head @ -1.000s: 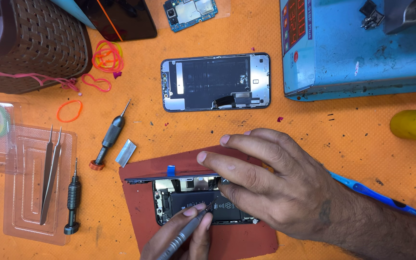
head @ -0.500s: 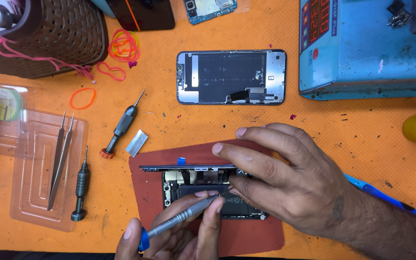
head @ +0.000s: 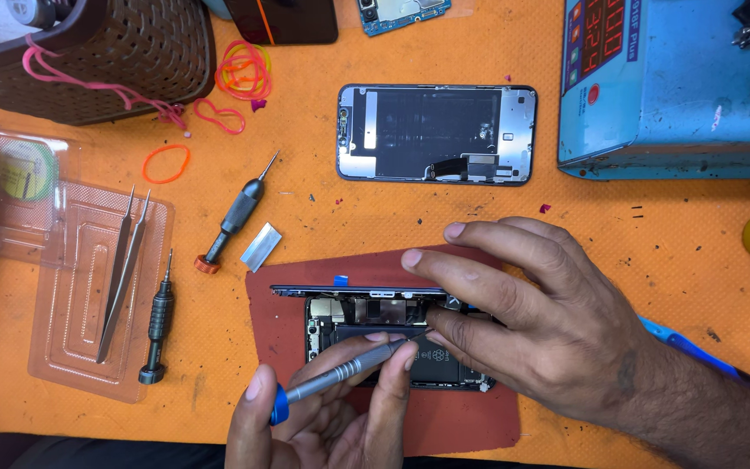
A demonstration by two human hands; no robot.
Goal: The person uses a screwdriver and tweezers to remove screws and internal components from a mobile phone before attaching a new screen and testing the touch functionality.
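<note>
A: What sits at the centre?

B: An opened phone (head: 397,339) lies on a dark red mat (head: 279,321) at the near middle of the orange desk (head: 635,234). Its screen panel stands up on edge along the far side, steadied by the right hand (head: 540,321), whose fingers press on it.

A: And the other hand?

B: The left hand (head: 332,417), nearest the viewer, is closed around a grey screwdriver (head: 340,375) with a blue cap, its tip at the phone's insides.

A: How far along does the work look?

B: The phone is open and its battery and boards show, so opening seems done; work inside seems under way. A second phone shell (head: 436,133) lies stripped farther off.

A: Any containers?

B: A clear plastic tray (head: 80,295) at left holds tweezers (head: 123,269); a black screwdriver (head: 158,320) lies across its right edge. A dark woven basket (head: 132,52) at far left has pink cord trailing out; its contents are unclear. A red-capped screwdriver (head: 234,213) lies between tray and mat.
</note>
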